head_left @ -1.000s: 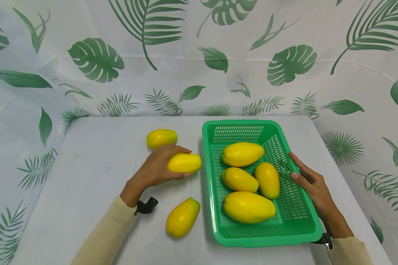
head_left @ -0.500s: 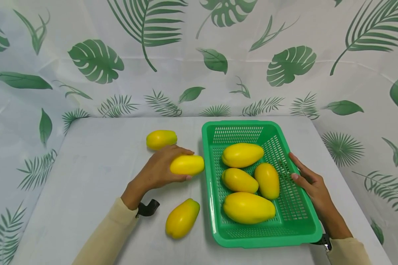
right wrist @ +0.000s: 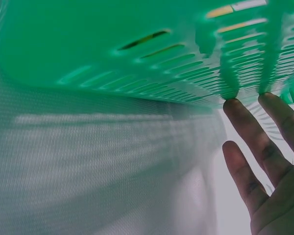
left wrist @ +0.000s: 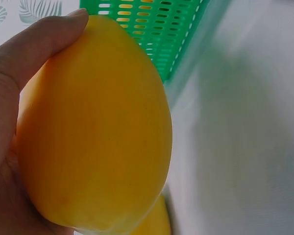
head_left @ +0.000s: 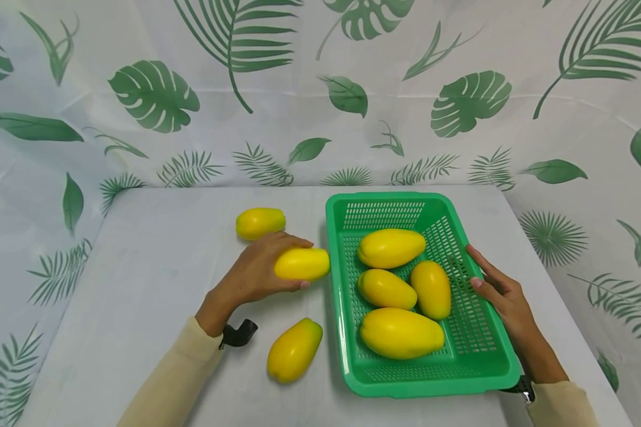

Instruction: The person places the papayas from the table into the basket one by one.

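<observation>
Left grip (head_left: pixel 253 270) round yellow fruit (head_left: pixel 303 264), green basket (head_left: pixel 339 308) rim alongside, straight-fingered right grip (head_left: pixel 507 302) against opposite side, loose fruits (head_left: pixel 295 351) near

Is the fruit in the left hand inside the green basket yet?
No, the left hand holds the yellow fruit outside the green basket, by its left side.

Leaf-print sheets (head_left: pixel 280 98) around a table (head_left: pixel 139 255) suggest a booth

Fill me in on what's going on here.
A person's left hand grips a yellow fruit, held just outside the basket by its left rim. The right hand touches the basket's right side. Four fruits lie inside; two more lie on the table.
</observation>
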`<state>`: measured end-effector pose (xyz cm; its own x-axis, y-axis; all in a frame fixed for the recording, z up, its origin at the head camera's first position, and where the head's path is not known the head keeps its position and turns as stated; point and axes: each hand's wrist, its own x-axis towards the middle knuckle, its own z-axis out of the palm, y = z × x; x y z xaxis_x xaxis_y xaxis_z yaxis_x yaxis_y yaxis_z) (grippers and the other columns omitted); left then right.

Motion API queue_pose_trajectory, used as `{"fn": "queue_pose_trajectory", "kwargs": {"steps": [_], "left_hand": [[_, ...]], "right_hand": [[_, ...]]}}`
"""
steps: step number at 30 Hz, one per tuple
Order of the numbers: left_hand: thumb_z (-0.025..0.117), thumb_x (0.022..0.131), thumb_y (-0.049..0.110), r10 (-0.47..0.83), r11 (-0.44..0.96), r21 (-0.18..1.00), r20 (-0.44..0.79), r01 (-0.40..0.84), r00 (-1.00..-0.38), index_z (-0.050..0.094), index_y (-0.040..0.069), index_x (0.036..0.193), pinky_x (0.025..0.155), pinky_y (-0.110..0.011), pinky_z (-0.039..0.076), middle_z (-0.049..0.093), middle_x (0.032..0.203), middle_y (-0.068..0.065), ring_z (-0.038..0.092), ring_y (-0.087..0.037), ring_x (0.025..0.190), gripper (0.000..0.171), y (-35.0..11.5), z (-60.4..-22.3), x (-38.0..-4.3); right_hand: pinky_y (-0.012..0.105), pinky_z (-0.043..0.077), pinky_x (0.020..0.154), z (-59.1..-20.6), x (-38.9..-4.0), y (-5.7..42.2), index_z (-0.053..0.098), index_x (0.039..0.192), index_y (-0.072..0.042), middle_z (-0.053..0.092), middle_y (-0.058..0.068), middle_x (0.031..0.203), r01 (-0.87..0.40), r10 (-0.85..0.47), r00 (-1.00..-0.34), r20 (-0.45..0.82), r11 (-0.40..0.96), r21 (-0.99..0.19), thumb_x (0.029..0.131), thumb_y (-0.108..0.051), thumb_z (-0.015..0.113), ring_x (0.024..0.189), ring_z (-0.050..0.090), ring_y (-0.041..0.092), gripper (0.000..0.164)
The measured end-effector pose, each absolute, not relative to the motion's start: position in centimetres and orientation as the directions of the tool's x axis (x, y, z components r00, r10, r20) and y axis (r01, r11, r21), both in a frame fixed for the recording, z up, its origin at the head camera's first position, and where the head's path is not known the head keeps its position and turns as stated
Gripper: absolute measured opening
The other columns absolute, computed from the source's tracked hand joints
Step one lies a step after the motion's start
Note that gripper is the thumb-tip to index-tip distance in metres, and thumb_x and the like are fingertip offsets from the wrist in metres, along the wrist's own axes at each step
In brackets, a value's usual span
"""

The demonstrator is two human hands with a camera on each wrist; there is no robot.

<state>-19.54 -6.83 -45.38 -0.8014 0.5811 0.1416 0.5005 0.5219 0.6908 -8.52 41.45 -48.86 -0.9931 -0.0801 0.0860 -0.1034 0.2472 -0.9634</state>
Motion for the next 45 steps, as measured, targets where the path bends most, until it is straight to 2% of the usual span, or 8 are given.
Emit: {"fn": "queue_pose_trajectory", "kwargs": {"steps": [11,19,26,33,45], "left_hand": [[0.091,0.081,0.048,0.570,0.530,0.677,0.163,0.511,-0.806,0.070,0.027,0.137,0.105,-0.046,0.049,0.069,0.136,0.003,0.058,-0.022,0.124,0.064,-7.2,-43.9,-19.6],[0.091,0.081,0.050,0.575,0.511,0.660,0.214,0.551,-0.790,0.069,0.029,0.138,0.099,-0.042,0.051,0.069,0.133,0.005,0.058,-0.018,0.117,0.065,-7.1,-42.7,-19.4],[0.089,0.083,0.050,0.607,0.449,0.648,0.283,0.614,-0.743,0.070,0.028,0.138,0.105,-0.042,0.050,0.070,0.129,0.008,0.059,-0.015,0.115,0.062,-6.2,-41.4,-18.7],[0.089,0.083,0.048,0.639,0.424,0.612,0.319,0.667,-0.700,0.069,0.026,0.138,0.099,-0.037,0.050,0.069,0.132,0.007,0.059,-0.014,0.115,0.063,-5.4,-40.4,-18.0],[0.092,0.080,0.045,0.692,0.392,0.559,0.344,0.730,-0.635,0.067,0.026,0.140,0.101,-0.037,0.052,0.069,0.131,0.008,0.061,-0.016,0.120,0.067,-3.9,-39.1,-17.5]], "right_hand": [[0.018,0.061,0.088,-48.6,-8.8,41.3,0.030,0.168,-0.009,0.045,-0.012,0.166,-0.123,-0.086,-0.991,0.105,0.242,-0.962,0.110,0.004,0.044,0.132,0.062,-0.003,0.061],[0.018,0.060,0.090,-48.7,-8.8,41.6,0.029,0.169,-0.012,0.041,-0.011,0.169,-0.100,-0.076,-0.994,0.081,0.281,-0.954,0.111,0.001,0.044,0.133,0.060,-0.005,0.061],[0.016,0.059,0.092,-48.8,-8.8,41.7,0.028,0.169,-0.012,0.037,-0.009,0.172,-0.098,-0.080,-0.994,0.078,0.282,-0.954,0.111,0.000,0.043,0.135,0.058,-0.006,0.061],[0.017,0.060,0.091,-49.0,-8.7,41.7,0.027,0.169,-0.013,0.036,-0.009,0.172,-0.102,-0.085,-0.993,0.080,0.305,-0.947,0.112,-0.001,0.043,0.135,0.057,-0.007,0.061],[0.017,0.059,0.091,-49.0,-8.6,41.6,0.027,0.169,-0.013,0.036,-0.009,0.172,-0.104,-0.082,-0.993,0.083,0.298,-0.949,0.112,0.000,0.042,0.136,0.056,-0.007,0.061]]}}
